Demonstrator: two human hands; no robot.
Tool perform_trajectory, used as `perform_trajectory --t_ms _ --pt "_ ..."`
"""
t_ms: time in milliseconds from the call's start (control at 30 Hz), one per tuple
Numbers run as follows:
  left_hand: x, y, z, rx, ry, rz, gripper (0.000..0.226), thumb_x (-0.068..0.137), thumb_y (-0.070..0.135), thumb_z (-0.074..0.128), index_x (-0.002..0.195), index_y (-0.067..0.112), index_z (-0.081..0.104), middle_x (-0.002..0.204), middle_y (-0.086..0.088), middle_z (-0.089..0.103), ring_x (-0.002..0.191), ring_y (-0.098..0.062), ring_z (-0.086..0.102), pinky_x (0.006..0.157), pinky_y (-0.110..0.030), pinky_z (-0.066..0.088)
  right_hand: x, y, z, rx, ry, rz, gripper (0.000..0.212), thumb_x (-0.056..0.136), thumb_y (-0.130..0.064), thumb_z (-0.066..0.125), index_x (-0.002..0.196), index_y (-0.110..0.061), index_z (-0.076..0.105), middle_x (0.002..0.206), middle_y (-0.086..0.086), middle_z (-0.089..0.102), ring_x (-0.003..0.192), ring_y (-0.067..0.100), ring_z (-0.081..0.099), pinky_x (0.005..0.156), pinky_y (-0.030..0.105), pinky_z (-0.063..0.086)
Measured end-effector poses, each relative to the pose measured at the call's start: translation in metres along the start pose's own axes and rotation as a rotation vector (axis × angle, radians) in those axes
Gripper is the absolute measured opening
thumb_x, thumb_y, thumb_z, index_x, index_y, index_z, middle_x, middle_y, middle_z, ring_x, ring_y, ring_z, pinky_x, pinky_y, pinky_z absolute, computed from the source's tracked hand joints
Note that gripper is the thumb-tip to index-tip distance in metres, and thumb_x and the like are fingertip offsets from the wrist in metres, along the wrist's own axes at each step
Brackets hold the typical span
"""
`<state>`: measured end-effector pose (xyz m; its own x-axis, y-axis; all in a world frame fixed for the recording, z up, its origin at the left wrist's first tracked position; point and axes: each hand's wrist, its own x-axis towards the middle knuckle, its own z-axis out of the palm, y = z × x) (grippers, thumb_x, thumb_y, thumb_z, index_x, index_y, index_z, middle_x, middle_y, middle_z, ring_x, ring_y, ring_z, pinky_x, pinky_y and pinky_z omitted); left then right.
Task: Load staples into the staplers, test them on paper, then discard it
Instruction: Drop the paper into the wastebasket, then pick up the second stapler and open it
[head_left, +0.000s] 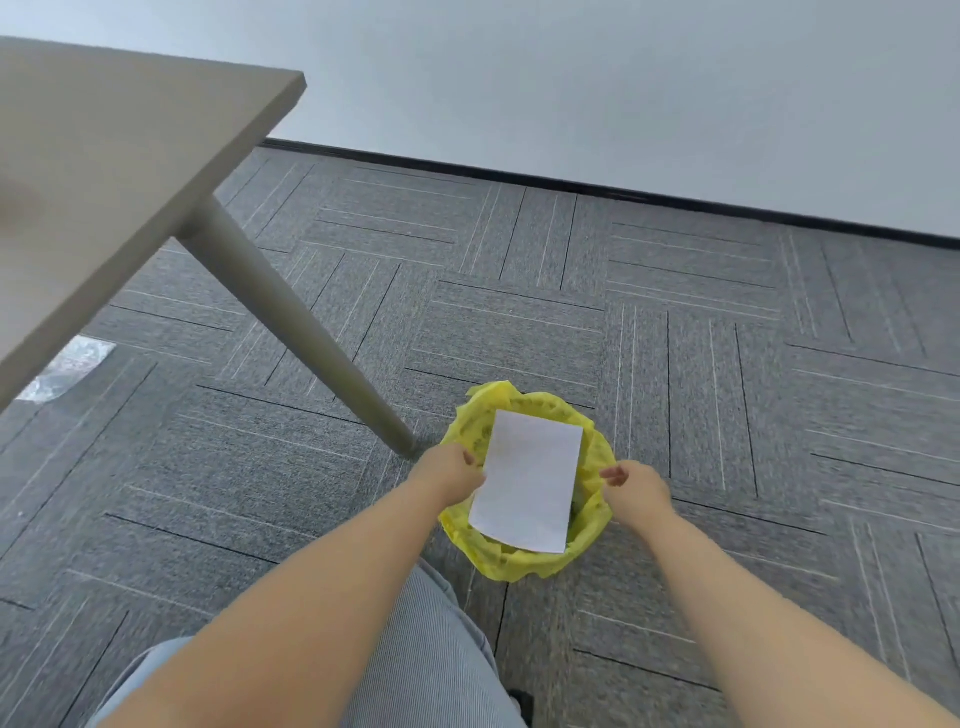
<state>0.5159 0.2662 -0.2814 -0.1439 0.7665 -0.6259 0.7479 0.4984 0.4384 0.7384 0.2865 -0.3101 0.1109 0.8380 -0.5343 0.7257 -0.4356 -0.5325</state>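
Blue-grey trousers (415, 649) cover your lap, with grey carpet (727, 415) beyond. Both your forearms reach forward and down. Your left hand (457, 473) pinches the left long edge of the white paper (530, 483), which is over the yellow-lined bin (519, 566). Its long axis runs away from you, far end tipped slightly right. Your right hand (636, 488), fingertips bunched, is beside the bag's rim, clear of the sheet; I cannot tell whether it grips the bag. The table leg (311, 338) slants down just left of the bin.
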Motion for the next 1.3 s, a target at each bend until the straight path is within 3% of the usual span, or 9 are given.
perform_trajectory --t_ms 100,200,367,567,667,767,933,1100,1300 --pt "-0.015 0.007 -0.020 -0.013 0.034 0.061 0.018 0.084 0.023 0.055 0.067 0.022 0.048 0.086 -0.006 0.055 0.083 -0.024 0.052 0.077 -0.034 0.045 -0.008 -0.021 -0.009 0.018 0.036 -0.107 0.015 0.084 -0.006 0.052 0.092 -0.011 0.064 0.098 0.011 0.065 0.085 0.023 0.055 0.075 0.032 0.046" --pt "-0.033 0.013 -0.045 -0.005 0.151 0.128 0.015 0.086 0.021 0.051 0.071 0.018 0.052 0.084 -0.008 0.058 0.079 -0.026 0.055 0.075 -0.035 0.048 -0.025 -0.050 -0.021 -0.013 0.081 -0.230 0.012 0.082 -0.009 0.052 0.080 -0.017 0.061 0.084 0.006 0.062 0.083 0.025 0.058 0.079 0.036 0.049" --pt "-0.084 0.020 -0.099 0.018 0.395 0.274 0.019 0.089 0.024 0.049 0.096 0.012 0.062 0.095 -0.007 0.066 0.088 -0.025 0.060 0.077 -0.036 0.049 -0.073 -0.114 -0.040 -0.031 0.155 -0.480 0.015 0.082 -0.010 0.050 0.079 -0.019 0.061 0.076 0.000 0.061 0.074 0.021 0.057 0.066 0.029 0.044" --pt "-0.164 0.012 -0.163 0.159 0.673 0.357 0.017 0.089 0.025 0.047 0.091 0.016 0.061 0.085 -0.001 0.068 0.076 -0.019 0.063 0.069 -0.036 0.058 -0.145 -0.191 -0.050 -0.029 0.235 -0.795 0.014 0.085 -0.012 0.052 0.084 -0.020 0.063 0.071 -0.008 0.058 0.068 0.014 0.055 0.063 0.028 0.045" --pt "-0.209 0.006 -0.197 0.228 0.815 0.396 0.016 0.087 0.023 0.046 0.091 0.017 0.060 0.093 -0.002 0.068 0.080 -0.022 0.063 0.069 -0.038 0.057 -0.181 -0.233 -0.051 -0.018 0.270 -0.938 0.013 0.085 -0.012 0.053 0.087 -0.016 0.065 0.068 -0.010 0.057 0.060 0.003 0.051 0.054 0.018 0.039" --pt "-0.256 -0.009 -0.229 0.240 0.981 0.408 0.016 0.086 0.022 0.047 0.093 0.015 0.061 0.096 -0.003 0.065 0.080 -0.025 0.062 0.064 -0.035 0.054 -0.219 -0.277 -0.045 0.023 0.261 -1.067 0.012 0.086 -0.012 0.053 0.089 -0.016 0.064 0.072 -0.010 0.058 0.064 0.003 0.053 0.057 0.018 0.042" --pt "-0.305 -0.084 -0.268 0.193 1.105 0.223 0.016 0.084 0.020 0.046 0.091 0.016 0.061 0.093 -0.005 0.066 0.076 -0.026 0.058 0.061 -0.031 0.046 -0.268 -0.340 -0.001 0.018 0.155 -1.249 0.012 0.085 -0.012 0.054 0.089 -0.014 0.066 0.069 -0.010 0.059 0.063 0.006 0.055 0.058 0.020 0.042" --pt "-0.328 -0.189 -0.284 0.123 1.128 -0.052 0.018 0.086 0.020 0.045 0.092 0.014 0.061 0.101 -0.006 0.065 0.090 -0.026 0.059 0.071 -0.034 0.047 -0.295 -0.385 0.074 -0.069 -0.030 -1.313 0.012 0.084 -0.012 0.054 0.084 -0.019 0.063 0.083 0.005 0.071 0.073 0.019 0.062 0.067 0.025 0.046" --pt "-0.340 -0.278 -0.303 0.053 1.138 -0.278 0.027 0.088 0.017 0.042 0.105 0.012 0.063 0.117 -0.012 0.058 0.109 -0.030 0.053 0.088 -0.038 0.046 -0.330 -0.436 0.151 -0.115 -0.196 -1.365 0.015 0.084 -0.010 0.051 0.086 -0.015 0.065 0.080 0.008 0.068 0.077 0.025 0.062 0.076 0.032 0.049"
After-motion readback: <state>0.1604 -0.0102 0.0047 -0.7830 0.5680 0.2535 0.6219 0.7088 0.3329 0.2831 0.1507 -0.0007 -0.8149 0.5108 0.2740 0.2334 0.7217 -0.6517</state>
